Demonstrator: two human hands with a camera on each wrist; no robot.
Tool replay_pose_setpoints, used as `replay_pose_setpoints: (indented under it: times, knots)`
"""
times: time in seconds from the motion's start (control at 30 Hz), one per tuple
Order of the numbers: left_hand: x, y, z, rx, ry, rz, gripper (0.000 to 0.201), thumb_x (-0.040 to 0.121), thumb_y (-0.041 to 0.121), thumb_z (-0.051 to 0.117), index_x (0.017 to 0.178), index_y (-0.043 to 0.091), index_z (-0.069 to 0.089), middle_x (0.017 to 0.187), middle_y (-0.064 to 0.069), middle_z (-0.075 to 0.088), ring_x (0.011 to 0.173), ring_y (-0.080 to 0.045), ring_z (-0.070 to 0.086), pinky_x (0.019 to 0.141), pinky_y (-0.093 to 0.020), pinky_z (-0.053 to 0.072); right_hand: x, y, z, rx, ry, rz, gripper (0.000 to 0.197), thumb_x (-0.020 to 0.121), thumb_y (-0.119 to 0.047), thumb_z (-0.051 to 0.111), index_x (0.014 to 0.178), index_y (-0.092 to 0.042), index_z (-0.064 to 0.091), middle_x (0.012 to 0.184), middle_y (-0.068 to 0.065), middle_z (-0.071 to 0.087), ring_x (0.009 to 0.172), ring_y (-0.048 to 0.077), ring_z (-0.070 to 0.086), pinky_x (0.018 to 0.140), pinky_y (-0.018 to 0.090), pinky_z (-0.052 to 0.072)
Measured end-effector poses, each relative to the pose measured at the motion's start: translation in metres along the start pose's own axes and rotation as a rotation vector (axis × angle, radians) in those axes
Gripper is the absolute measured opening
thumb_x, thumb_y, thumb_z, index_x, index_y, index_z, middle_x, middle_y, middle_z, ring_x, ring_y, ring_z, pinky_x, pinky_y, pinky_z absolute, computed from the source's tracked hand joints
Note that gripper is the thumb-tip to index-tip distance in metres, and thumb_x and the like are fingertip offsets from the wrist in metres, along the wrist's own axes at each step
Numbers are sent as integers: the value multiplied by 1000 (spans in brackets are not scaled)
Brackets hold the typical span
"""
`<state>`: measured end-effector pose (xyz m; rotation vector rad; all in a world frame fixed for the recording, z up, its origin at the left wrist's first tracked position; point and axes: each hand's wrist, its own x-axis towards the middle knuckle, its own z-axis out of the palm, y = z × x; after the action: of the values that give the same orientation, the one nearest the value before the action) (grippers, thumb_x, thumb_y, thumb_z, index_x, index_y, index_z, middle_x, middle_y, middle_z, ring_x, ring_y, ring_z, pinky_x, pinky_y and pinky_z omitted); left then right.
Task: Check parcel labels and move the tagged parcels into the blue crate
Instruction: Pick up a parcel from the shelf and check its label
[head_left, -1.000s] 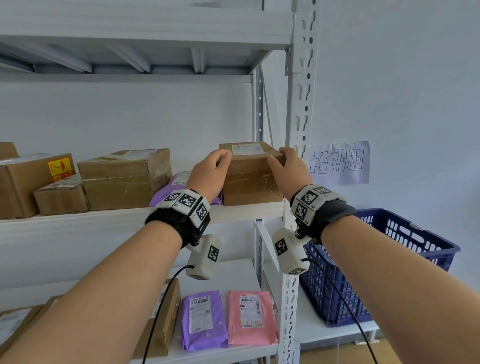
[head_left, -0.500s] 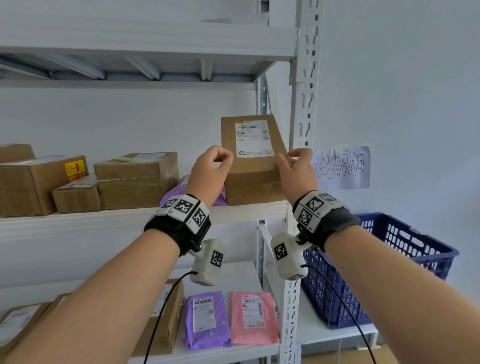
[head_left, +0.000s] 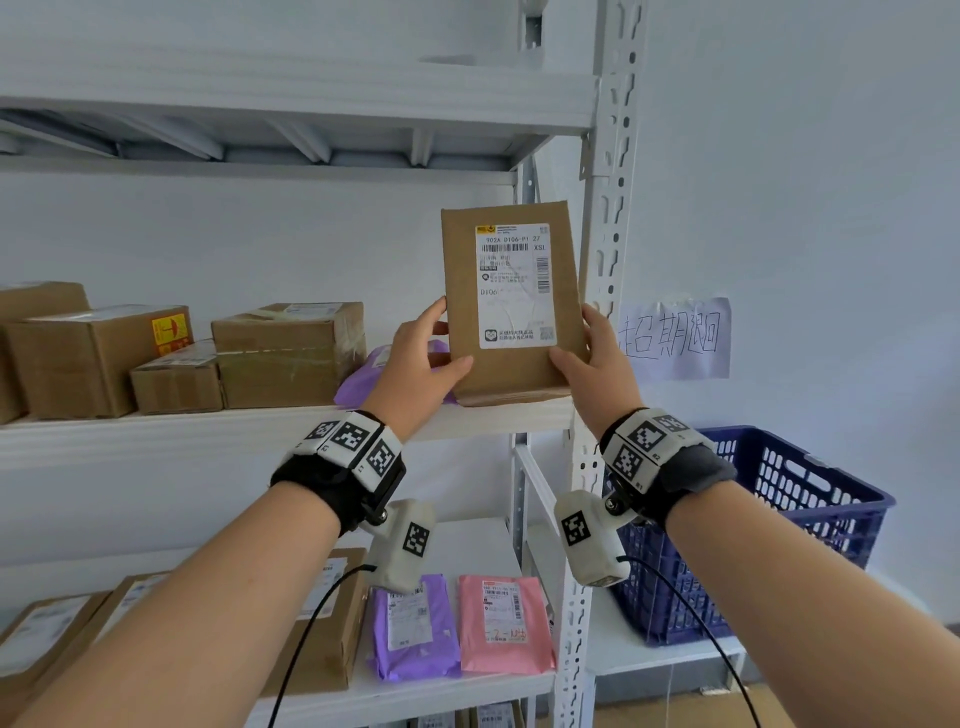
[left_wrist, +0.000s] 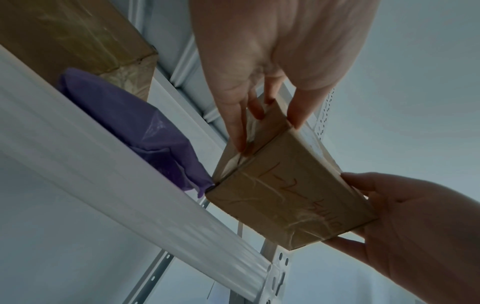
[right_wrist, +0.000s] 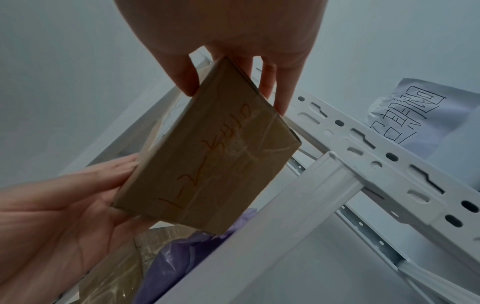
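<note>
A brown cardboard parcel (head_left: 511, 364) stands upright above the front edge of the middle shelf (head_left: 208, 431), its white shipping label (head_left: 511, 286) facing me. My left hand (head_left: 447, 338) grips its left edge and my right hand (head_left: 576, 338) grips its right edge, thumbs on the front. The wrist views show the parcel's (left_wrist: 285, 201) taped lower face (right_wrist: 207, 160) with orange handwriting. The blue crate (head_left: 810, 499) stands low on the right, beyond the shelf post.
Several cardboard boxes (head_left: 291, 353) and a purple mailer (head_left: 363, 384) share the middle shelf. The lower shelf holds purple (head_left: 415, 629) and pink (head_left: 506, 623) mailers and more boxes. A white slotted post (head_left: 608, 208) stands right of the parcel, and a handwritten paper sign (head_left: 675, 338) hangs on the wall.
The parcel lay flat on the shelf a second ago. Both hands have tipped it up and raised it, so its label now faces me.
</note>
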<state>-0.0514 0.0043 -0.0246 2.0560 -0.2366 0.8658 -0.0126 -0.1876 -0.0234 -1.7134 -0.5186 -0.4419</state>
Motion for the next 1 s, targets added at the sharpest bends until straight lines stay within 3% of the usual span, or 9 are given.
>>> replay_pose_setpoints:
  times: [0.07, 0.13, 0.2, 0.3, 0.43, 0.6, 0.7, 0.77, 1.0]
  knots:
    - [-3, -2, -2, -64, 7, 7, 66, 91, 9, 62, 148, 24, 32, 137, -3, 43, 118, -10, 48, 82, -9, 50, -4, 0, 1, 2, 1, -26, 61, 93, -11, 54, 147, -22, 30, 142, -3, 48, 124, 16, 50, 105, 40, 44]
    - [-6, -2, -3, -160, -1, -6, 67, 90, 4, 62, 146, 27, 34, 139, -3, 43, 120, -19, 54, 86, -34, 58, -8, -1, 2, -2, 6, -50, 61, 92, -10, 55, 146, -22, 30, 143, -4, 46, 126, 17, 48, 106, 42, 43]
    - [-10, 0, -4, -204, -11, -11, 67, 90, 1, 61, 144, 27, 33, 140, -1, 43, 120, -22, 55, 91, -42, 55, -11, -1, 2, -9, 13, -68, 62, 91, -11, 55, 146, -23, 30, 143, -5, 46, 124, 17, 49, 104, 43, 44]
    - [-13, 0, -5, -246, -33, -19, 67, 90, -1, 60, 145, 25, 31, 140, 3, 42, 122, -20, 55, 100, -43, 50, -17, 0, 4, -39, 24, -83, 63, 88, -18, 56, 145, -27, 30, 141, -9, 47, 118, 20, 50, 102, 47, 44]
    - [-16, 0, -7, -306, -57, -38, 68, 91, -2, 59, 146, 24, 29, 145, -1, 43, 126, -22, 53, 97, -42, 52, -23, -2, 6, -59, 31, -84, 68, 80, -28, 52, 144, -29, 30, 140, -10, 47, 119, 22, 50, 101, 48, 44]
    - [-14, 3, -11, -312, -89, -9, 69, 91, 1, 59, 147, 25, 27, 143, -4, 47, 125, -18, 53, 90, -22, 53, -20, -8, 5, -82, 53, -78, 61, 92, -14, 53, 147, -25, 29, 137, -8, 50, 113, 18, 53, 101, 44, 45]
    - [-11, 9, -11, -297, -114, -3, 77, 90, 6, 64, 147, 32, 20, 145, -3, 46, 117, -18, 59, 79, -14, 53, -12, -12, -1, -117, 68, -76, 58, 96, -17, 49, 148, -27, 25, 134, -5, 53, 113, 20, 57, 98, 42, 47]
    - [-9, 14, -11, -279, -128, 13, 85, 85, 12, 70, 147, 33, 17, 147, -2, 44, 122, -17, 56, 80, -6, 49, -6, -17, -4, -141, 83, -87, 56, 97, -20, 47, 147, -30, 23, 139, -5, 50, 110, 19, 58, 95, 42, 49]
    - [3, 19, -8, -152, -156, 36, 94, 76, 19, 79, 148, 30, 19, 152, 2, 37, 126, -15, 49, 97, -22, 45, 14, -28, -11, -231, 100, -131, 40, 98, -29, 42, 138, -26, 33, 137, 1, 47, 113, 20, 54, 93, 42, 49]
